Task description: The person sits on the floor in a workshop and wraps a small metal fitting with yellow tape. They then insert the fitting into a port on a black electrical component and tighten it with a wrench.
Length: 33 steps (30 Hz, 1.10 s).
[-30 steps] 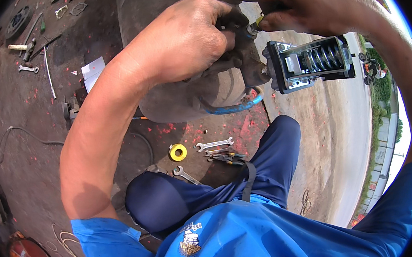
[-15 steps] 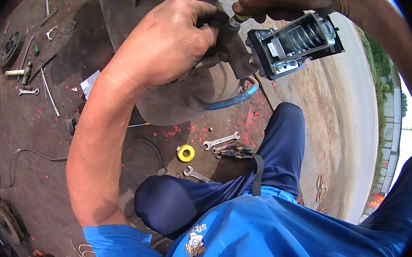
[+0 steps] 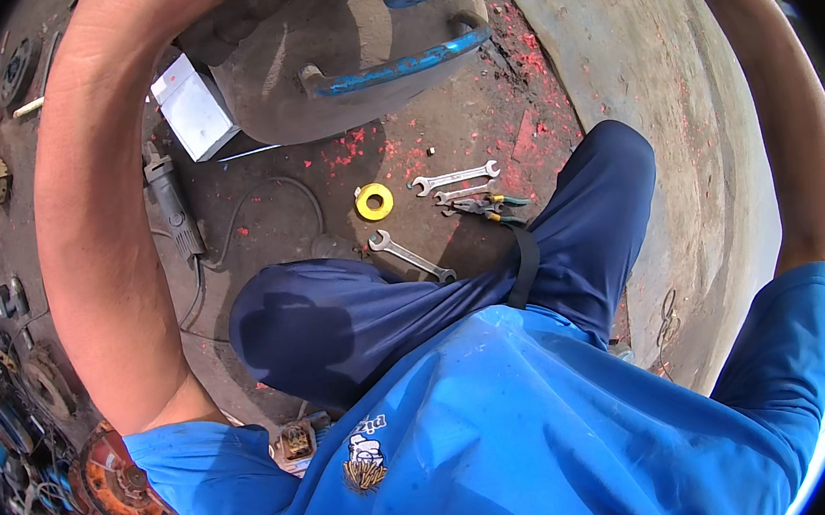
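Left forearm (image 3: pixel 92 221) rises out of frame – hand and fingers unseen, grip can't be told. Angle grinder (image 3: pixel 168 203), grey metal casting (image 3: pixel 331 55) with blue hose (image 3: pixel 402 62) at top centre, yellow ring (image 3: pixel 373 201), wrenches (image 3: pixel 454 178) on the ground. Right forearm (image 3: pixel 790 117) – same, hand out of view.

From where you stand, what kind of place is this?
Probably an outdoor repair yard or mechanic's workshop. Wrenches and pliers lie on the stained ground, an angle grinder sits beside them, and worn machine parts are heaped at the left.
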Available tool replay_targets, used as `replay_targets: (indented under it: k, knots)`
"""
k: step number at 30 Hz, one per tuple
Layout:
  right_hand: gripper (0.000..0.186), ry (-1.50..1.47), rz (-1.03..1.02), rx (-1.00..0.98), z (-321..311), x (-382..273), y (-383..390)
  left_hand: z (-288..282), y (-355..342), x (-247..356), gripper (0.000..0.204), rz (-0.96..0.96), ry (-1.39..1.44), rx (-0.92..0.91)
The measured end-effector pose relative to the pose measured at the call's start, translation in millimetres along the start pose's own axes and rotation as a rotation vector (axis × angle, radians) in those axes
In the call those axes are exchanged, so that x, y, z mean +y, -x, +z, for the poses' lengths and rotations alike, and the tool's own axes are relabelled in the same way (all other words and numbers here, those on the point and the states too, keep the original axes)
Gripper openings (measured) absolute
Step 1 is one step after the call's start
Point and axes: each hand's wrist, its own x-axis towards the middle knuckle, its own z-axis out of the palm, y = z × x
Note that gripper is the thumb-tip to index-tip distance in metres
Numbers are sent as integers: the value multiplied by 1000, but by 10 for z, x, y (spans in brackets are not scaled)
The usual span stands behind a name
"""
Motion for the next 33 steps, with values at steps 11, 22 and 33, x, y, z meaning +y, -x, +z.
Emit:
replay_targets:
  k: [11,22,33]
  knots:
    - [19,207,155,-1267,1710,670,2830,302,-248,-184,30,-117,-19,-141]
    - [31,55,100,-1155,2341,503,4725,409,-219,-336,30,-168,-23,-174]
    - [28,183,292,-1340,2349,412,4435,-91,-43,-184,31,-148,-1,26]
